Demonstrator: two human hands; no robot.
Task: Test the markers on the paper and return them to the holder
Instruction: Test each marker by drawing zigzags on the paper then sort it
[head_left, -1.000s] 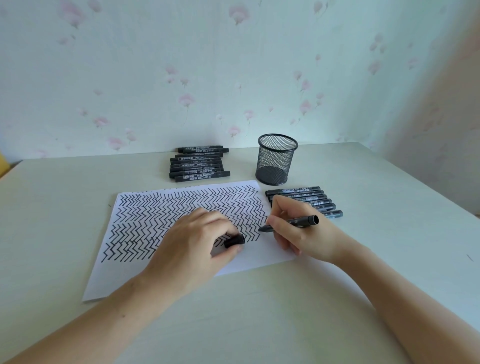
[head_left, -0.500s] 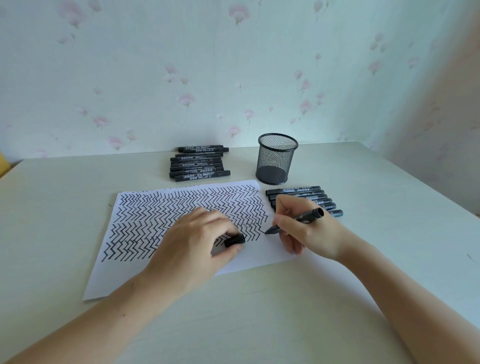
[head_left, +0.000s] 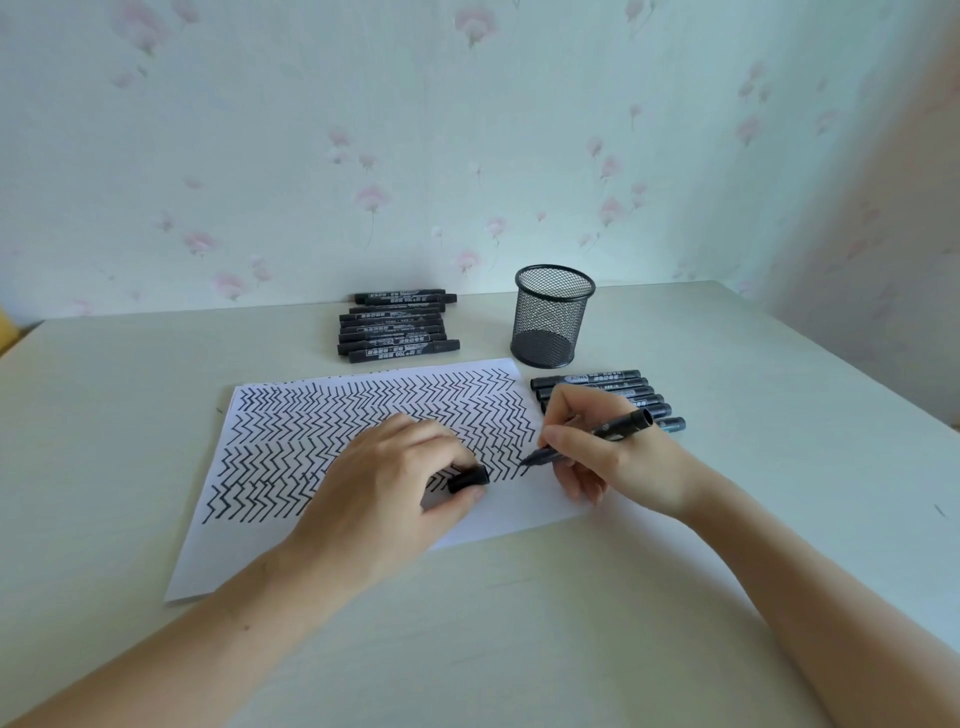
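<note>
Testing a marker: the zigzag line is being carried down the right end of the paper.

The right hand (head_left: 618, 457) is pinching the uncapped marker (head_left: 587, 439), whose tip is now pressing lower on the paper (head_left: 498, 514) than half a second ago, extending the stroke. The left hand (head_left: 387, 488) is still steadying the sheet while gripping the cap (head_left: 468, 478). The mesh holder (head_left: 551, 317) is standing empty, so capping and returning are still pending.

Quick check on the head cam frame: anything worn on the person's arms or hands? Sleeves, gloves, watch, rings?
Nothing visible. Both forearms are bare as far as the frame shows, no sleeves in view. Left hand and right hand have no gloves, and no watch, bracelet or rings can be seen. Fingernails look short and unpainted.
</note>
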